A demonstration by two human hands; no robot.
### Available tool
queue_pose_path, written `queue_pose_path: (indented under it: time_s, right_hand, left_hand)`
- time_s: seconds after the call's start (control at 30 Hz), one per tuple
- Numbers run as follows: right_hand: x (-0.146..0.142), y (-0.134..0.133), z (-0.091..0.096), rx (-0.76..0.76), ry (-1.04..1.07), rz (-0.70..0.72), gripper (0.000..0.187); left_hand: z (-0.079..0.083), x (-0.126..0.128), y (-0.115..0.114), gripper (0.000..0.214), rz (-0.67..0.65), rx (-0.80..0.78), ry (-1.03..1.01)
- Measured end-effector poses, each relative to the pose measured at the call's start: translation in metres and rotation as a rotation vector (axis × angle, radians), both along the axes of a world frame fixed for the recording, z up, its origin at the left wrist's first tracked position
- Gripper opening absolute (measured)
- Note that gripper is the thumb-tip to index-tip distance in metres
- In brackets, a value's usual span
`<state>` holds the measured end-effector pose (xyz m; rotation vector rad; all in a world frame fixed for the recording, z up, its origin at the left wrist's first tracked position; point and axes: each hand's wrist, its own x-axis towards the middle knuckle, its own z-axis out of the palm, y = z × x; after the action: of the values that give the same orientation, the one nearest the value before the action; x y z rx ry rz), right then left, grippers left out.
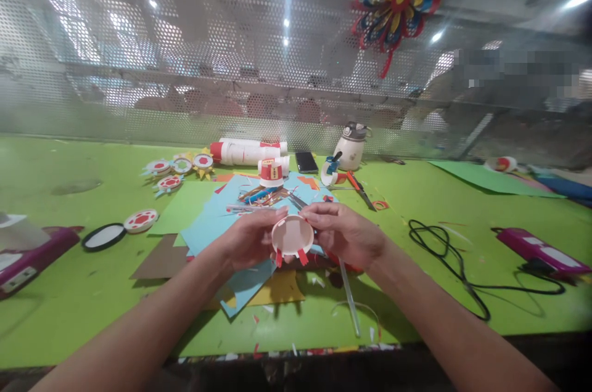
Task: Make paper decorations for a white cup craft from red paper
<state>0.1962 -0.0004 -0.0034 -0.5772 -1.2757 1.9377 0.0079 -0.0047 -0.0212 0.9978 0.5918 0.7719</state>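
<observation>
Both of my hands hold a small white paper cup [292,234] above the green table [416,293], its open mouth turned toward me. Red paper strips hang from its lower rim. My left hand [252,238] grips the cup's left side with fingers curled round it. My right hand [345,233] pinches the right rim, fingers closed. Under the hands lie sheets of blue paper [217,222], yellow paper [277,288] and brown paper [160,262].
A decorated cup [271,172], stacked white cups [247,151], a phone [306,162], a white glue pot [351,145], scissors [361,190] and paper rosettes [169,182] stand behind. A black cable [444,256] and pink cases [539,250] lie right. A clear stick [349,299] lies near the front edge.
</observation>
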Motion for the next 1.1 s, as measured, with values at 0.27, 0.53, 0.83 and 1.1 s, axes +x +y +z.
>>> queue_pose_path:
  time_s: [0.27, 0.53, 0.83, 1.1]
  right_hand:
    - [-0.003, -0.006, 0.004, -0.045, 0.007, -0.003, 0.013]
    - [0.002, -0.003, 0.005, 0.052, -0.054, -0.073, 0.014]
    - [-0.005, -0.016, 0.011, 1.267, -0.404, -0.843, 0.01]
    - [-0.012, -0.013, 0.0, 1.423, -0.534, -0.878, 0.011]
  left_hand:
    - [-0.005, -0.003, 0.002, 0.038, 0.008, -0.017, -0.027]
    - [-0.004, -0.003, 0.004, 0.036, 0.054, -0.056, -0.094]
    - [-0.002, 0.001, 0.004, 0.025, 0.132, -0.12, -0.272]
    - [-0.005, 0.002, 0.005, 0.02, 0.079, -0.123, -0.248]
